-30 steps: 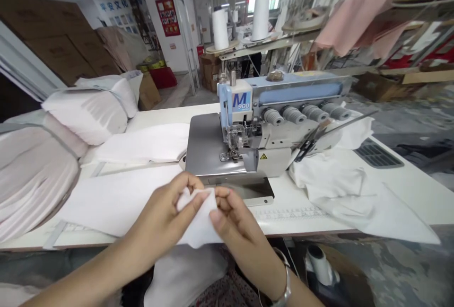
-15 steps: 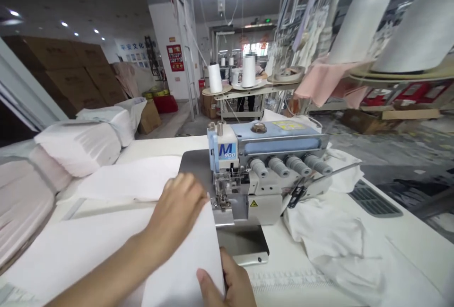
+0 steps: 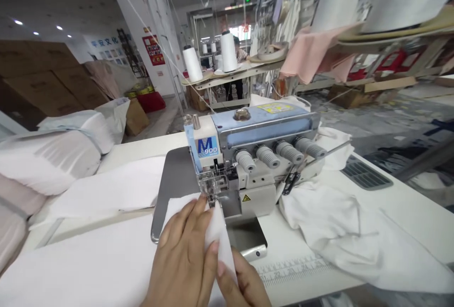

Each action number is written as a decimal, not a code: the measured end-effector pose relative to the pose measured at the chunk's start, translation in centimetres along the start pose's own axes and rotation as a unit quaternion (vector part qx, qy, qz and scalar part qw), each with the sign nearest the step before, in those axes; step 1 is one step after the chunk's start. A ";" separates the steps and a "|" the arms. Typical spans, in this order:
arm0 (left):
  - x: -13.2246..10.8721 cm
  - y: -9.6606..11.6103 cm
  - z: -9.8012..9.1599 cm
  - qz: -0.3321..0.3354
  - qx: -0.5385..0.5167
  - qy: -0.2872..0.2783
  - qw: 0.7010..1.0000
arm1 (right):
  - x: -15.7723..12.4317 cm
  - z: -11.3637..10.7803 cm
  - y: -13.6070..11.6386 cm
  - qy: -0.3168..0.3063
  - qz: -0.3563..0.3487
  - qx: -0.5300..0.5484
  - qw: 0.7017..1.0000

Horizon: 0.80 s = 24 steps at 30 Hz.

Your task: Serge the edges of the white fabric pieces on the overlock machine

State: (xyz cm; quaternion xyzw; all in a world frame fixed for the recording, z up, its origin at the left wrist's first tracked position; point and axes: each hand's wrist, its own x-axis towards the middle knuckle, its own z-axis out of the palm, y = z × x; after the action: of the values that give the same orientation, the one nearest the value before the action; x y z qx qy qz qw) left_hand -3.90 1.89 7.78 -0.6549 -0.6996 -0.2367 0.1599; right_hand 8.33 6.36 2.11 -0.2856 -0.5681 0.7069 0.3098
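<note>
So we've got both hands on a white fabric piece (image 3: 220, 236), right up at the front of the blue-and-grey overlock machine (image 3: 262, 132). Our left hand (image 3: 182, 257) lies flat on top of it, fingers (image 3: 195, 213) stretched out and close together, not gripping anything, just pressing the cloth down onto the metal bed. The fingertips sit just beside the presser foot (image 3: 212, 188), and the far edge of the piece reaches right up to it. Our right hand (image 3: 243, 283) is at the bottom edge of the view and partly cut off. Its thumb and fingers are closed on the near right edge of the same piece.

Off to the right, a heap of loose white cloth (image 3: 336, 236) sits on the table (image 3: 386, 207), touching the machine. Tied bundles (image 3: 53, 160) are stacked on the left, and two thread cones (image 3: 229, 51) stand on a rack behind.
</note>
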 end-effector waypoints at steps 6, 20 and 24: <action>2.1 -0.9 -2.2 0.009 -0.024 -0.067 0.997 | -0.7 0.3 -0.7 -0.010 0.020 0.021 1.000; -0.3 -6.1 -6.3 -0.345 -0.188 0.011 0.920 | -1.2 0.0 -2.0 -0.005 0.019 0.024 1.000; -4.8 -3.0 -6.1 -0.420 -0.475 -0.160 0.756 | -0.9 -0.2 -2.1 -0.008 0.080 0.106 0.991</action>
State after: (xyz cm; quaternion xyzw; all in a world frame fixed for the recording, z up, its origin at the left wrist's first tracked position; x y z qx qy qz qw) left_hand -6.97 -5.51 9.95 -0.3153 -0.7176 -0.4736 -0.4018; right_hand 9.30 6.18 4.20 -0.2899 -0.4675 0.7882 0.2760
